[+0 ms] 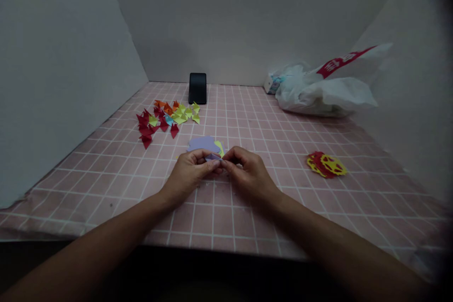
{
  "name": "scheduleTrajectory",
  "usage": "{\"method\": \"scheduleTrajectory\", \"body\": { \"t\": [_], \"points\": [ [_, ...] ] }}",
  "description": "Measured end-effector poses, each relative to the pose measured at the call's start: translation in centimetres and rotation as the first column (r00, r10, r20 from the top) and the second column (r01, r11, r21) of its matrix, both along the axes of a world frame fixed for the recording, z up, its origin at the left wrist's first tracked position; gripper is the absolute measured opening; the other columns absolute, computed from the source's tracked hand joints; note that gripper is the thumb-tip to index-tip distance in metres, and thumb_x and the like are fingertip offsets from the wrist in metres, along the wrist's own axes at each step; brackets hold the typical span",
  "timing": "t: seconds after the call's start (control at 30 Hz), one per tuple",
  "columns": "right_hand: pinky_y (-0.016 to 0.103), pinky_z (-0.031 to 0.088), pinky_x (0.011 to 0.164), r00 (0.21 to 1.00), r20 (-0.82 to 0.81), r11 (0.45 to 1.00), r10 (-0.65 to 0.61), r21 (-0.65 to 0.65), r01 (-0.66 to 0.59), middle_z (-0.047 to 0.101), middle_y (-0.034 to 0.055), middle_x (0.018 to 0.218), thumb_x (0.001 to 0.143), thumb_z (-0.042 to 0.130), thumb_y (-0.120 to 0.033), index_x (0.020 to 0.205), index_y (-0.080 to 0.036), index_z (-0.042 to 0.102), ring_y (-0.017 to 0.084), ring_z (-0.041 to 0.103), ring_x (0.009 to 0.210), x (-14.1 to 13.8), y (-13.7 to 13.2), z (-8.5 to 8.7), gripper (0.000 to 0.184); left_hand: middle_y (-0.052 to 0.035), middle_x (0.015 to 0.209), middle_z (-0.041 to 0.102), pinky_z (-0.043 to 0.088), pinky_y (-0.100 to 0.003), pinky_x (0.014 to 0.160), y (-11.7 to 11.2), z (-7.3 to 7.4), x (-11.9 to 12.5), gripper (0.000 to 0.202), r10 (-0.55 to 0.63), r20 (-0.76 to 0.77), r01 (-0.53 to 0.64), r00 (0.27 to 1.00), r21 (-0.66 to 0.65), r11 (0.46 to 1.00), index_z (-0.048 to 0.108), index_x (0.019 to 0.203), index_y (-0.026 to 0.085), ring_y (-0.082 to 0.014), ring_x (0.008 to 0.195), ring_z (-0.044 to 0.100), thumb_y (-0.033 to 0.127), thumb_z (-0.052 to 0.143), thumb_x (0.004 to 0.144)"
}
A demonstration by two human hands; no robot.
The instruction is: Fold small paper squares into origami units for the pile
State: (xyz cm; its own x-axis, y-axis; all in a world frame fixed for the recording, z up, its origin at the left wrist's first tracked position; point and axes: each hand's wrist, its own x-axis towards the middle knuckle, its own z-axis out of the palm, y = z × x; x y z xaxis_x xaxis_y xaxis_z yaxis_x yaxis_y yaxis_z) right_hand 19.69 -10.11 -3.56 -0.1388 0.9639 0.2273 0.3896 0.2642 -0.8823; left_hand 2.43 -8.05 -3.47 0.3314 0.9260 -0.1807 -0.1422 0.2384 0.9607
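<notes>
Between my fingertips is a small folded piece of purple paper [213,156]. My left hand [194,166] pinches it from the left, thumb on top. On its right end, the thumb and forefinger of my right hand [247,170] are closed as well. Just beyond my hands lie flat purple paper sheets [203,143], with a yellow-green paper [220,147] showing at their right edge. Further back on the left sits a group of several folded paper shapes with pointed tips [163,120], in red, orange, yellow and blue.
A black phone-like object [197,88] stands upright at the back. To the right lie red and yellow paper cut-outs [326,165]. A white plastic bag [318,96] and a small box [272,84] rest at the back right. Pale walls enclose the pink checked tablecloth [212,226].
</notes>
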Motion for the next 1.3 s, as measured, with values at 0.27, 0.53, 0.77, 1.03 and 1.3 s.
{"method": "scheduleTrajectory", "body": {
  "t": [0.27, 0.53, 0.77, 1.03, 1.3],
  "points": [
    [0.031, 0.045, 0.069, 0.990, -0.133, 0.995, 0.046, -0.081, -0.057, 0.066, 0.0027, 0.078, 0.087, 0.057, -0.023, 0.079, -0.018, 0.064, 0.017, 0.059, 0.075, 0.05, 0.13, -0.11, 0.011, -0.0007, 0.074, 0.073, 0.056, -0.022, 0.068, -0.08, 0.35, 0.13, 0.018, 0.039, -0.003, -0.039, 0.999, -0.021, 0.999, 0.073, 0.083, 0.015, -0.0103, 0.066, 0.068, 0.023, 0.081, 0.069],
    [0.030, 0.043, 0.068, 0.978, -0.200, 0.986, 0.062, -0.140, -0.091, 0.064, 0.0026, 0.078, 0.087, 0.057, -0.028, 0.081, -0.018, 0.064, 0.016, 0.057, 0.073, 0.10, 0.25, 0.05, 0.014, -0.0019, 0.075, 0.073, 0.057, -0.023, 0.068, 0.05, 0.33, 0.04, 0.018, 0.042, -0.027, -0.043, 0.999, -0.046, 0.998, 0.072, 0.084, 0.014, -0.0116, 0.067, 0.069, 0.023, 0.079, 0.071],
    [0.031, 0.045, 0.069, 0.982, -0.180, 0.983, 0.052, -0.163, -0.082, 0.066, 0.0038, 0.078, 0.083, 0.062, -0.030, 0.076, -0.018, 0.063, 0.017, 0.059, 0.074, -0.07, 0.26, 0.10, 0.014, -0.0008, 0.075, 0.071, 0.058, -0.024, 0.069, -0.05, 0.51, 0.03, 0.018, 0.031, -0.029, -0.032, 0.999, -0.032, 0.999, 0.071, 0.084, 0.014, -0.0113, 0.066, 0.068, 0.023, 0.079, 0.070],
    [0.028, 0.044, 0.063, 0.969, -0.238, 0.972, 0.071, -0.202, -0.121, 0.066, 0.0018, 0.073, 0.084, 0.062, -0.030, 0.073, -0.019, 0.059, 0.015, 0.058, 0.068, -0.17, 0.23, 0.33, 0.016, -0.0012, 0.074, 0.071, 0.057, -0.026, 0.070, -0.26, 0.61, 0.23, 0.017, 0.000, -0.011, 0.000, 1.000, -0.034, 0.999, 0.071, 0.083, 0.013, -0.0109, 0.065, 0.067, 0.021, 0.078, 0.070],
    [0.027, 0.040, 0.062, 0.986, -0.153, 0.987, 0.064, -0.137, -0.085, 0.061, -0.0008, 0.068, 0.084, 0.060, -0.024, 0.071, -0.018, 0.059, 0.013, 0.053, 0.064, -0.21, 0.04, 0.36, 0.014, -0.0012, 0.071, 0.072, 0.057, -0.023, 0.066, -0.27, 0.73, 0.26, 0.015, -0.015, -0.020, 0.014, 1.000, -0.039, 0.999, 0.071, 0.083, 0.013, -0.0103, 0.062, 0.067, 0.019, 0.076, 0.070]
  ]
}}
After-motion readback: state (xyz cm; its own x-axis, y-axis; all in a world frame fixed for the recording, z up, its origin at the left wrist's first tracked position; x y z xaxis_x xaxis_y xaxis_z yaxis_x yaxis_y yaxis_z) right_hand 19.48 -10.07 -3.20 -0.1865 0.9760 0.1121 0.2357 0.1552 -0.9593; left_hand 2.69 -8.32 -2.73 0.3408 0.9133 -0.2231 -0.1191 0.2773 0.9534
